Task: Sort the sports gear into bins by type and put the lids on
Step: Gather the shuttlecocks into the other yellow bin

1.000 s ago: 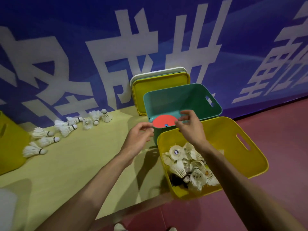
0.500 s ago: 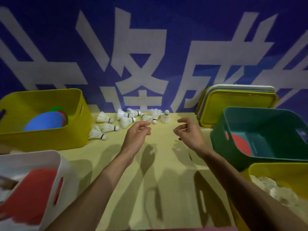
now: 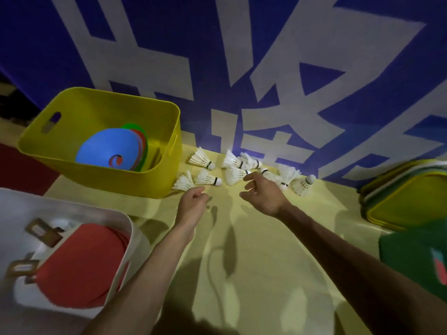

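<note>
Your left hand and right hand hover side by side, a little apart, low over the pale yellow floor at the foot of a blue banner with large white characters. Both hands hold nothing: your left hand's fingers are loosely curled with thumb and forefinger close together, and your right hand's fingers are relaxed and slightly spread. The loose shuttlecocks lie scattered just beyond your fingertips, along the base of the banner. One white shuttlecock lies just beside your left fingertips, though whether they touch cannot be told. Another shuttlecock lies right at your right forefinger. To the far side of your right hand, an upright shuttlecock stands on its feathers, cork up. Beyond and to the outside of your left hand sits a yellow bin, holding a flat blue disc with green and red edges behind it. Nearer you, beside your left forearm, a white bin holds red table tennis paddles with wooden handles. Out past your right hand, a stack of bin lids leans with a yellow one in front, and a green bin sits beside your right forearm.
</note>
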`<state>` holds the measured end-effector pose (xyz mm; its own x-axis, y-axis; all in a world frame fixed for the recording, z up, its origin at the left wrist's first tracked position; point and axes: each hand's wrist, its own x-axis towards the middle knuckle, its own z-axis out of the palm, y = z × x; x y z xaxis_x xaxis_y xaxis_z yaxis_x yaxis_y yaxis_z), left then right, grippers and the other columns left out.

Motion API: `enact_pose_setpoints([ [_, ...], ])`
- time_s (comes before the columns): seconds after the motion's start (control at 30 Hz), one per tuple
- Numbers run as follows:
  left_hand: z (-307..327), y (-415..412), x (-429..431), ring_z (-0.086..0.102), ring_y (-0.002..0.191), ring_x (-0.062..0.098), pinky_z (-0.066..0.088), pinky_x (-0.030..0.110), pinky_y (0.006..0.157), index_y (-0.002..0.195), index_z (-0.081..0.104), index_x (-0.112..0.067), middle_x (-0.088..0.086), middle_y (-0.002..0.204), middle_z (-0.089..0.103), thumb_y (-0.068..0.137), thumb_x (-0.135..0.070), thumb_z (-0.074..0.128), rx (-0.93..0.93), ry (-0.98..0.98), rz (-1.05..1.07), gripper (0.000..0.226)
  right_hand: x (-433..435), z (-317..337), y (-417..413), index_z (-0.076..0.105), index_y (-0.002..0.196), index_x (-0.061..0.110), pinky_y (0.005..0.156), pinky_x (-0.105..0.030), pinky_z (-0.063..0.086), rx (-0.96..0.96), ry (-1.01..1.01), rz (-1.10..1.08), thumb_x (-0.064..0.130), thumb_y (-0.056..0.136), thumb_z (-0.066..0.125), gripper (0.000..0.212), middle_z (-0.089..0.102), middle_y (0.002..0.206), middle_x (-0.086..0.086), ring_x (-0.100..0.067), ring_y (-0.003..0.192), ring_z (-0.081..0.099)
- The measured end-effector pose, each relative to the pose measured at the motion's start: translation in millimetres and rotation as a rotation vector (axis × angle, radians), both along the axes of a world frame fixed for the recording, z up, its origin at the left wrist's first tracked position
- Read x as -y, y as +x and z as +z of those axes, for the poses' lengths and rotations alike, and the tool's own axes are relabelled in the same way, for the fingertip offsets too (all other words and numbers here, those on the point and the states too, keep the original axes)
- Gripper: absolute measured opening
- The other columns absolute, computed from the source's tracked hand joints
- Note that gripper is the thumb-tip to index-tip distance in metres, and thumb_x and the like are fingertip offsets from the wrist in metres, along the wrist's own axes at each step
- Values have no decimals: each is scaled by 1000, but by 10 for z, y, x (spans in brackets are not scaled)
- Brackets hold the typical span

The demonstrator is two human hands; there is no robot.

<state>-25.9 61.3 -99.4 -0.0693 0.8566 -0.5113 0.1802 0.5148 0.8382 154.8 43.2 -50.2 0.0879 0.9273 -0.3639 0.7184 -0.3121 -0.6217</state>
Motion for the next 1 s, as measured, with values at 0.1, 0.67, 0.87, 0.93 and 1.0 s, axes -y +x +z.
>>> enact_pose_setpoints([
  [0.1,-224,-41,-160,57,104,19,41,26,85,129,55,-12,4,125,58,90,-13,58,-22,-56,142,39,-323,-247,-132,45,132,15,80,-22,39,0,-63,82,27,90,62,47,58,125,-6,-19,109,55],
  [0.67,-758,-60,-600,49,114,31,39,33,88,132,47,-28,13,127,50,90,-27,58,-484,91,84,43,-959,-1104,-513,31,144,25,105,-42,31,324,12,432,21,87,58,63,38,145,-11,-30,129,39],
  [0.87,-855,-80,-375,53,102,27,37,28,79,104,58,-13,11,110,56,93,-32,58,-465,172,25,22,-469,-1109,-381,33,137,16,94,-39,41,326,-24,413,19,91,53,50,44,130,-13,-32,114,49],
  [0.93,-897,-106,-301,57,97,27,41,31,79,93,59,-13,10,102,62,90,-30,62,-432,197,25,18,-312,-1103,-352,36,131,14,89,-40,44,285,-63,352,23,91,53,44,47,124,-14,-35,108,53],
  [1.0,-913,-141,-197,60,93,26,45,32,80,87,59,-13,11,97,65,87,-27,67,-371,199,31,16,-177,-1052,-326,40,125,16,84,-40,47,236,-91,270,29,89,58,42,50,117,-12,-34,103,56],
])
